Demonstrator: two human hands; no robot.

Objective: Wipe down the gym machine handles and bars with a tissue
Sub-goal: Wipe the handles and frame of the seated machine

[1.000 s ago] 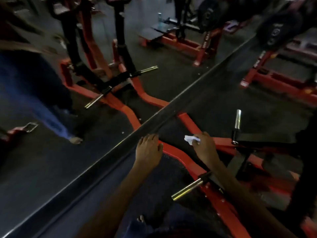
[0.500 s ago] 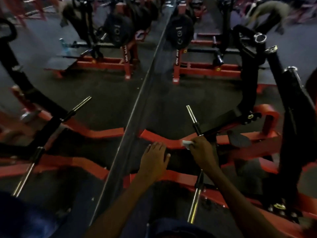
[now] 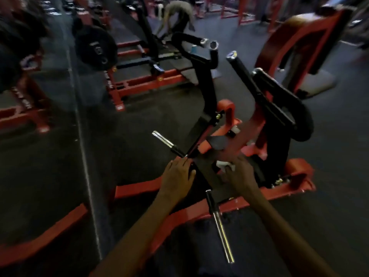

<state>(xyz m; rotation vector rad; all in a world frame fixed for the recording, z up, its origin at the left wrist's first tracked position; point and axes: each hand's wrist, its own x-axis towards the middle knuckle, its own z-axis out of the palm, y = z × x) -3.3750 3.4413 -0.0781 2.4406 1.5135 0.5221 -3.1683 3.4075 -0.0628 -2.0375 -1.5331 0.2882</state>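
Head view shows us our left hand (image 3: 178, 175) lying flat with straight fingers on the machine's black bar (image 3: 201, 172), holding nothing. Our right hand (image 3: 240, 173) curls around a white tissue (image 3: 223, 164), pressing it near the red frame (image 3: 247, 134).

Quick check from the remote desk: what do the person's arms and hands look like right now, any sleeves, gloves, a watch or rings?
Both forearms are bare as far as the frame shows, with no sleeves in view. The left hand and right hand wear no gloves. No watch, band or ring shows on either wrist or hand, though the picture is dim and blurred, so small jewellery could be missed.
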